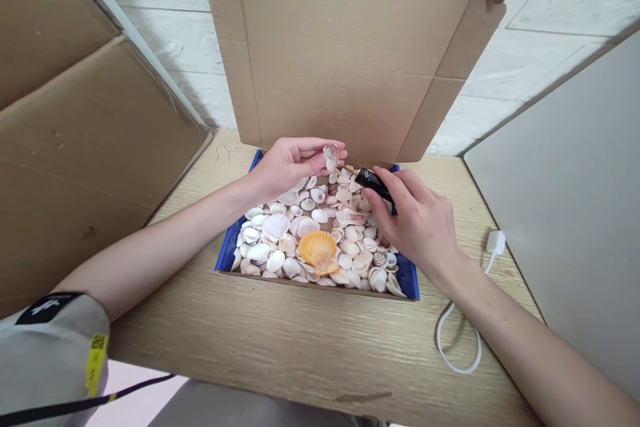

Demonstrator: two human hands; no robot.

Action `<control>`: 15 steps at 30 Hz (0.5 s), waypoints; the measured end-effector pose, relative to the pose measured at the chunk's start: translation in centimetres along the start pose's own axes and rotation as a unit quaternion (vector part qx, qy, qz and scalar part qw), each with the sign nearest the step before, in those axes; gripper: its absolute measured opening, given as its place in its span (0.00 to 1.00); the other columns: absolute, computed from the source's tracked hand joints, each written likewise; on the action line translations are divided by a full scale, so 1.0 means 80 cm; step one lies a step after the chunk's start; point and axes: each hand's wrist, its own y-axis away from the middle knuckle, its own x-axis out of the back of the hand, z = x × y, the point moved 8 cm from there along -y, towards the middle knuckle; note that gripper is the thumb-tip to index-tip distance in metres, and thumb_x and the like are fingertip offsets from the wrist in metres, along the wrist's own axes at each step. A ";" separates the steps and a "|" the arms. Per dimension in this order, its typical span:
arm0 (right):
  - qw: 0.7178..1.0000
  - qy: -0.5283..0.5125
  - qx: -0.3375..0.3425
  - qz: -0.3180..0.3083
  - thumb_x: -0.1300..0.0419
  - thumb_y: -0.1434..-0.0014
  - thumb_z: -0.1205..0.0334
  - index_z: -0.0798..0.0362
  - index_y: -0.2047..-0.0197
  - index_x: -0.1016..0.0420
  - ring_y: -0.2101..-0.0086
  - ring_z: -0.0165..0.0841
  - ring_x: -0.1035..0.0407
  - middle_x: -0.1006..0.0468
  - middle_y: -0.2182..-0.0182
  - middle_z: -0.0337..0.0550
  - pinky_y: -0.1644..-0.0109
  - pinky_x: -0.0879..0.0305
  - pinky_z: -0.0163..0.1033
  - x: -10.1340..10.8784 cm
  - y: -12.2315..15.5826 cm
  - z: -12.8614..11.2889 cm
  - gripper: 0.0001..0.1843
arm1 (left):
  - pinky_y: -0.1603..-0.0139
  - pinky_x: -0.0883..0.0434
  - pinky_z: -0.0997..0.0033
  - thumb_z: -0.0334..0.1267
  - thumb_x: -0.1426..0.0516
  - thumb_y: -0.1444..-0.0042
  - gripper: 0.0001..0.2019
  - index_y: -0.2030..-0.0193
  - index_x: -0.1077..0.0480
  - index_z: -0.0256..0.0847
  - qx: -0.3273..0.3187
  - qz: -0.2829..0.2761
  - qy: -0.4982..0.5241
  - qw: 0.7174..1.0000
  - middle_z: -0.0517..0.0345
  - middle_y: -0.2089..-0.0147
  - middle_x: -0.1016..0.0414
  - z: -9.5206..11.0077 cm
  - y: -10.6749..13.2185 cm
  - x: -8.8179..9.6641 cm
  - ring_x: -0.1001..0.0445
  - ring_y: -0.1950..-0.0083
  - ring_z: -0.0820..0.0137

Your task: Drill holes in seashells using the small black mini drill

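Above the far part of the box, my left hand pinches a small whitish, pink-tinged seashell between thumb and fingers. My right hand is wrapped round a small black rotary tool. Its thin gold-coloured tip points left, close to the held shell; whether the two touch I cannot tell. Beneath both hands lies a layer of white, cream and brownish seashells in a shallow cardboard box with blue sides. A large orange scallop shell stands out near the front.
The box's cardboard lid stands upright against the white brick wall. A cardboard panel rises at the left, a pale panel at the right. A white cable with a plug lies on the wooden table.
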 end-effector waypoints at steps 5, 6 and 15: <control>1.000 -0.008 0.001 0.002 0.48 0.34 0.54 0.58 0.48 0.28 0.73 0.29 0.30 0.22 0.63 0.45 0.76 0.46 0.35 0.000 -0.001 -0.001 0.19 | 0.46 0.26 0.63 0.40 0.33 0.50 0.18 0.53 0.23 0.36 0.016 0.007 -0.017 1.000 0.50 0.53 0.19 -0.001 0.001 0.000 0.23 0.47 0.62; 1.000 -0.010 0.001 0.001 0.48 0.34 0.54 0.58 0.48 0.28 0.73 0.29 0.30 0.22 0.63 0.45 0.76 0.45 0.35 -0.001 0.000 -0.001 0.19 | 0.46 0.26 0.62 0.41 0.33 0.51 0.19 0.53 0.23 0.36 0.019 0.010 -0.023 1.000 0.49 0.53 0.19 -0.002 0.001 0.000 0.23 0.48 0.62; 0.999 -0.021 0.024 0.040 0.45 0.36 0.63 0.55 0.48 0.28 0.64 0.34 0.31 0.23 0.61 0.48 0.63 0.38 0.39 0.003 0.001 0.004 0.14 | 0.54 0.27 0.66 0.47 0.36 0.48 0.17 0.57 0.20 0.37 0.048 -0.045 -0.129 0.990 0.54 0.63 0.18 -0.006 0.003 -0.004 0.22 0.60 0.68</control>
